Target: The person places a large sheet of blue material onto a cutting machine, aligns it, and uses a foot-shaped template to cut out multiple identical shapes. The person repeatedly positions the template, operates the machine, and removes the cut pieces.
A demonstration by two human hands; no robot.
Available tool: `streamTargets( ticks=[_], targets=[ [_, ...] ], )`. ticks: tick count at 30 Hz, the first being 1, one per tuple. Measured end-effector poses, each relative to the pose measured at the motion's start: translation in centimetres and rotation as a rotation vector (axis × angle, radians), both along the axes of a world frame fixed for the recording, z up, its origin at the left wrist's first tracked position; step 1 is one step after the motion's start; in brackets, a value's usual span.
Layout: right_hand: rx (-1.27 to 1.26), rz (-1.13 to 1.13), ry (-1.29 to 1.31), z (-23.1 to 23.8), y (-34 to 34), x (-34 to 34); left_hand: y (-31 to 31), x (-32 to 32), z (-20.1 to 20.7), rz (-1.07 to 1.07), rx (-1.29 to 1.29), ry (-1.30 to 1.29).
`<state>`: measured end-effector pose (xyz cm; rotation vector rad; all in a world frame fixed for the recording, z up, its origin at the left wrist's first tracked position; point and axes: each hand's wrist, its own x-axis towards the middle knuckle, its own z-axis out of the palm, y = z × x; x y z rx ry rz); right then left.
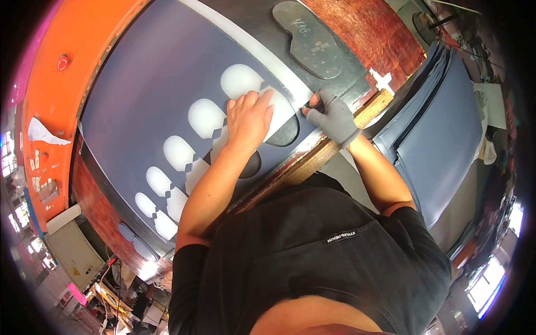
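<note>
A dark blue-grey sheet (148,72) with a white border lies on the worktop before me. Along it runs a row of rounded, sole-like white patches (205,117), growing larger toward the right and broken by jagged lines. My left hand (248,120) is bare and lies on the sheet over the larger patches, fingers stretched out. Partly under its fingertips is a white patch (280,109) beside a dark rounded area. In a grey fingerless glove, my right hand (333,117) pinches the sheet's right edge between thumb and fingers.
An orange machine panel (84,61) with a red button spans the far left. A dark sole-shaped plate (310,42) lies beyond the sheet on the black surface. A wooden strip (312,159) borders the worktop near me. Stacked blue-grey sheets (441,134) stand at right.
</note>
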<state>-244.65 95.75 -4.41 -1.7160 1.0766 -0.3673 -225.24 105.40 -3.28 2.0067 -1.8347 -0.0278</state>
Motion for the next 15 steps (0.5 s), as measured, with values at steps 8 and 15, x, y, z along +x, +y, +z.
streamTargets(
  ticks=[8,15],
  targets=[
    [0.642,0.222,-0.673,3.9,3.7,2.3,-0.1,0.0,0.2,0.016,0.066,0.013],
    [0.147,0.558,-0.440,7.0,11.5,7.2,0.1,1.0,0.8,-0.101,0.102,0.127]
  ],
)
